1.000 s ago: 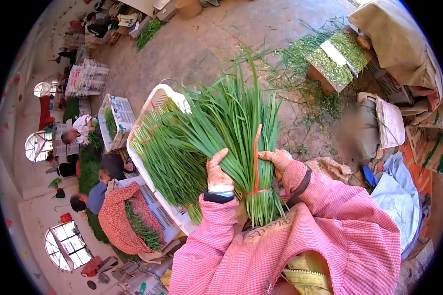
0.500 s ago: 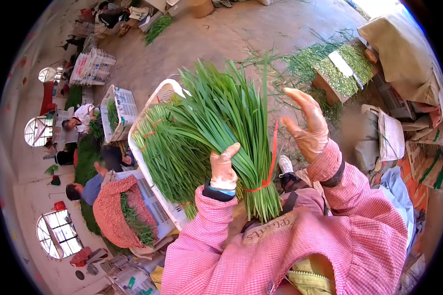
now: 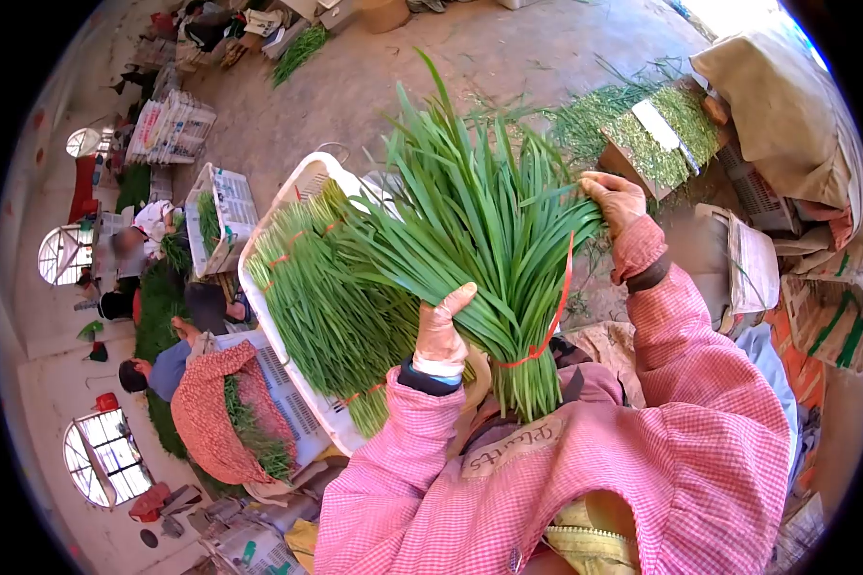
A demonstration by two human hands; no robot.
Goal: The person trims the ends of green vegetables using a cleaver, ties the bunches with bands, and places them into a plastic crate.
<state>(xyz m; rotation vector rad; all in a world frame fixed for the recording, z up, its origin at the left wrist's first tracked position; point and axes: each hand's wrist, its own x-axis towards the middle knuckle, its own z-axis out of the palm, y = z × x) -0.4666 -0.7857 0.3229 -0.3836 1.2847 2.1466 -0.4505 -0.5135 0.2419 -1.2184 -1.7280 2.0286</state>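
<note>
A large bunch of long green leaves [image 3: 489, 220] fans out in front of me, its pale stems tied near the bottom with a red band [image 3: 537, 353]. My left hand [image 3: 443, 331] grips the bunch above the band, thumb across the leaves. On the right, my right hand [image 3: 616, 199] pinches the tips of some outer leaves at the bunch's edge. Beside the bunch on the left, a white crate [image 3: 257, 287] holds more green bunches [image 3: 326, 297] with red bands.
Trimmed leaf bits cover a low block [image 3: 681, 134] with a white-bladed tool at the upper right. Other people sit at the left near a white crate [image 3: 232, 206] and a red patterned cloth [image 3: 201, 412]. A beige cloth [image 3: 777, 105] drapes at the right.
My right hand has closed on leaf tips at the bunch's right edge. The leaves have spread wider to the right, and the bunch has shifted slightly right with my left hand still round it.
</note>
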